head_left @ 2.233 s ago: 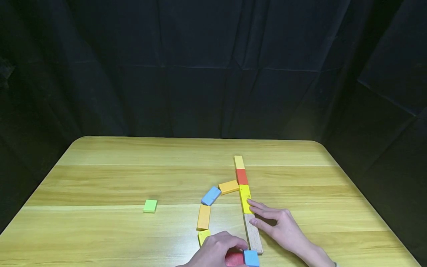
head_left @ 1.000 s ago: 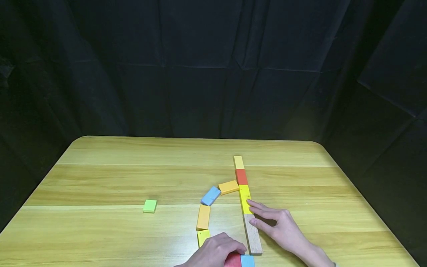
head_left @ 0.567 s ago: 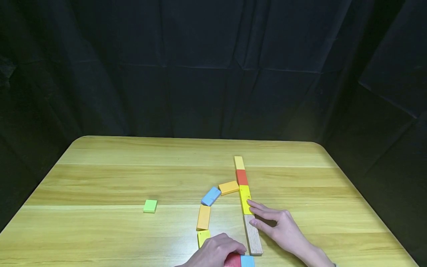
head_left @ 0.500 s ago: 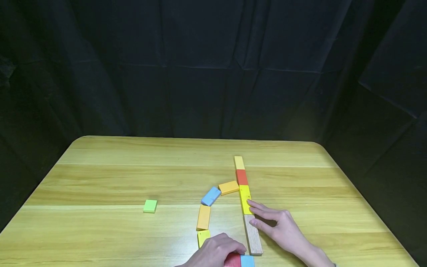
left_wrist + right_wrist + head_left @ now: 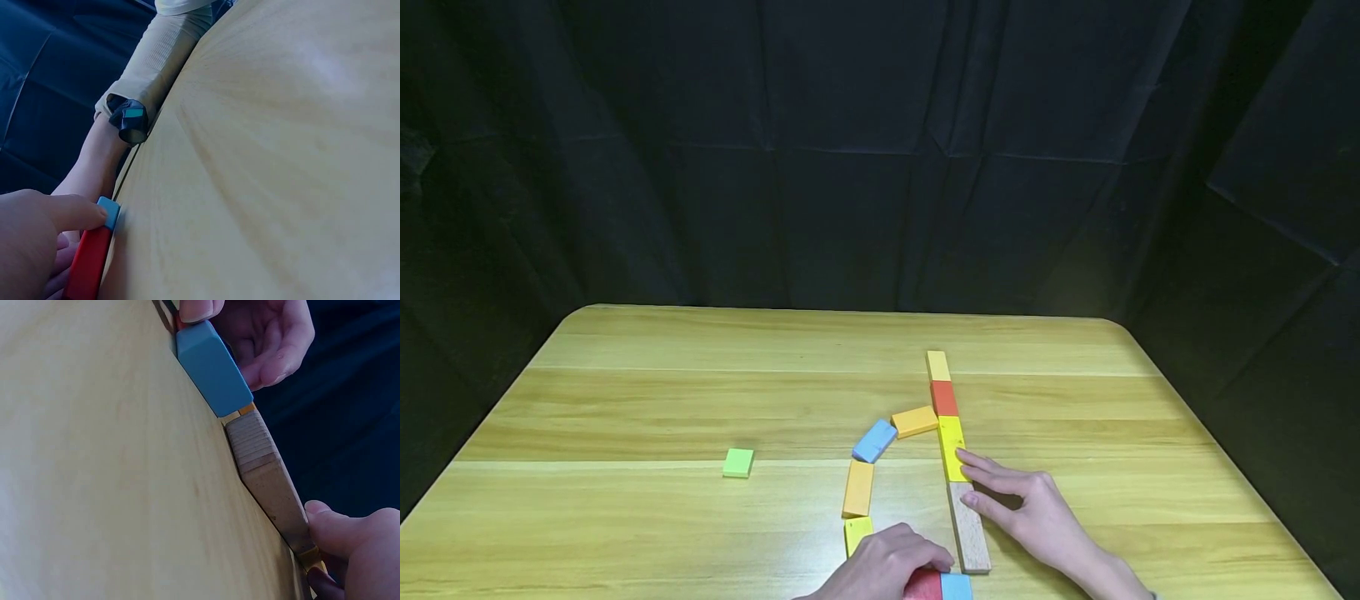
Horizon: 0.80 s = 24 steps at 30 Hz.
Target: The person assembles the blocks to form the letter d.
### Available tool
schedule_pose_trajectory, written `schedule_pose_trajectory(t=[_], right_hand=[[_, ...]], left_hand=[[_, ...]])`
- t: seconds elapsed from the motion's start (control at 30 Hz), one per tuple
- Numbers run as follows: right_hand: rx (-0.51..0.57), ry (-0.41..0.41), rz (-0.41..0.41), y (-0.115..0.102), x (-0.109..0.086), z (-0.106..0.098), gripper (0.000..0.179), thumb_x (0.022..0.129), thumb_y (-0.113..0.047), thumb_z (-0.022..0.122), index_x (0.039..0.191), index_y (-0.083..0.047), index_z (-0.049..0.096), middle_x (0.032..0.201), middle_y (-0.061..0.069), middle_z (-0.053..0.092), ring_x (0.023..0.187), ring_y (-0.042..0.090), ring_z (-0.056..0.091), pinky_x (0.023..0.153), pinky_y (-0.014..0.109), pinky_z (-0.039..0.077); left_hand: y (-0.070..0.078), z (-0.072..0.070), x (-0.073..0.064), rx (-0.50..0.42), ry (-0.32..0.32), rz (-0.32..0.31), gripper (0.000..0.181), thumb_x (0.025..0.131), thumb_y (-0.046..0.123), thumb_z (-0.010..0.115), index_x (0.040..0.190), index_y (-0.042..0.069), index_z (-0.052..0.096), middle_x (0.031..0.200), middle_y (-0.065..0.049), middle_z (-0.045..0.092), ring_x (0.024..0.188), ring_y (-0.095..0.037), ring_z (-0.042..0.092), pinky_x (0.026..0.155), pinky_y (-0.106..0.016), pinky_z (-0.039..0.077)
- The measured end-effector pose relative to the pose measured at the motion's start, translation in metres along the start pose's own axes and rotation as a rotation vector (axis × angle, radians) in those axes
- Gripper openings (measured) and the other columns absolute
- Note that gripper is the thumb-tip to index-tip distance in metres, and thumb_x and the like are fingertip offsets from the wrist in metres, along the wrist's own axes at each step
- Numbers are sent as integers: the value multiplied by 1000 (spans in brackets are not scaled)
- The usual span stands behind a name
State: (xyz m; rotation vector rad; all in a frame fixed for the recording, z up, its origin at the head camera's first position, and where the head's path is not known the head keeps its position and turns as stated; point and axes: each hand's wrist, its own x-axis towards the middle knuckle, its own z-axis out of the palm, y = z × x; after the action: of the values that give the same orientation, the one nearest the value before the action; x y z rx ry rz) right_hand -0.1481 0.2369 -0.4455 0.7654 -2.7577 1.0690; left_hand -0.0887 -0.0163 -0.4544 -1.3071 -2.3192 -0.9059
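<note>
At the near edge of the head view, my left hand [image 5: 876, 568] holds a red wooden block [image 5: 922, 586] between curled fingers. A light-blue block [image 5: 957, 587] sits against its right end; in the left wrist view a fingertip reaches that blue block [image 5: 111, 211]. My right hand [image 5: 1037, 510] rests at the right side of a straight row, fingers extended over a yellow block [image 5: 951, 437] and thumb on a bare-wood block [image 5: 970, 537]. The right wrist view has the blue block [image 5: 214, 370] close to the end of the bare-wood block [image 5: 269, 481].
A red block [image 5: 943, 398] and a pale block [image 5: 937, 365] continue the row away from me. Orange [image 5: 914, 421], blue [image 5: 874, 441], orange [image 5: 858, 489] and yellow [image 5: 857, 533] blocks curve leftward. A green block [image 5: 738, 462] lies apart on the wooden table [image 5: 625, 392].
Since the earliest frame, my left hand has shifted the red and blue blocks slightly left and toward me. Over the last second nothing has visibly moved; my right hand has stayed put.
</note>
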Motion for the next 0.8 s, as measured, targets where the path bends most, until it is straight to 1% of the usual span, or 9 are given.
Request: schedule_pose_trajectory(t=[0.17, 0.23, 0.3, 0.43, 0.53, 0.6, 0.67, 0.73, 0.8], right_hand=[[-4, 1, 2, 0, 0, -1, 38, 90, -37, 74, 123, -18, 73, 135, -16, 62, 126, 16, 58, 102, 14, 40], [-2, 2, -1, 0, 0, 0, 38, 89, -37, 74, 123, -18, 73, 135, -16, 62, 126, 16, 58, 102, 15, 40], [3, 1, -3, 0, 0, 0, 38, 89, -36, 74, 123, -18, 73, 135, -16, 62, 125, 16, 58, 102, 16, 41], [5, -3, -2, -1, 0, 1, 39, 89, -38, 74, 123, -18, 73, 134, -16, 62, 125, 16, 59, 102, 19, 43], [1, -2, 3, -1, 0, 1, 39, 89, -38, 74, 122, -18, 73, 134, -16, 62, 125, 16, 59, 102, 20, 44], [4, 0, 3, -1, 0, 1, 39, 89, -37, 74, 122, -17, 73, 134, -16, 62, 125, 16, 58, 103, 21, 44], [6, 1, 2, -1, 0, 0, 39, 89, -36, 74, 122, -16, 73, 134, -15, 62, 125, 16, 58, 103, 21, 44], [10, -1, 0, -1, 0, 0, 39, 89, -36, 75, 122, -16, 73, 135, -15, 62, 125, 17, 58, 103, 23, 44], [9, -5, 4, -1, 0, -1, 39, 89, -37, 74, 123, -16, 72, 135, -15, 62, 125, 17, 58, 103, 24, 45]], left_hand=[[1, -3, -1, -8, 5, -4, 29, 84, 33, 77, 104, 14, 71, 94, 9, 73, 90, 0, 62, 86, -5, 44], [0, -6, -2, -27, 21, -10, 30, 84, 33, 77, 106, 14, 70, 94, 8, 72, 91, -1, 62, 86, -5, 44], [-1, -10, -5, -64, 49, -26, 31, 84, 33, 77, 107, 13, 69, 95, 7, 72, 92, -2, 62, 86, -6, 45], [-3, -21, -11, -168, 146, -103, 29, 86, 31, 77, 107, 12, 71, 94, 5, 73, 90, -4, 63, 82, -8, 46], [-5, -32, -16, -205, 230, -166, 25, 85, 27, 80, 104, 13, 72, 94, 5, 73, 87, -6, 65, 79, -12, 50], [-9, -40, -19, -188, 274, -189, 22, 84, 22, 80, 104, 14, 72, 95, 5, 72, 86, -7, 66, 78, -16, 52], [-14, -49, -24, -173, 299, -210, 23, 83, 17, 81, 104, 14, 72, 96, 5, 73, 87, -9, 67, 79, -20, 55], [-21, -58, -30, -152, 310, -233, 24, 82, 12, 81, 105, 14, 72, 98, 5, 73, 88, -10, 68, 79, -24, 56], [-29, -69, -36, -134, 300, -286, 27, 80, 10, 82, 105, 16, 72, 99, 7, 73, 90, -10, 68, 82, -27, 57]])
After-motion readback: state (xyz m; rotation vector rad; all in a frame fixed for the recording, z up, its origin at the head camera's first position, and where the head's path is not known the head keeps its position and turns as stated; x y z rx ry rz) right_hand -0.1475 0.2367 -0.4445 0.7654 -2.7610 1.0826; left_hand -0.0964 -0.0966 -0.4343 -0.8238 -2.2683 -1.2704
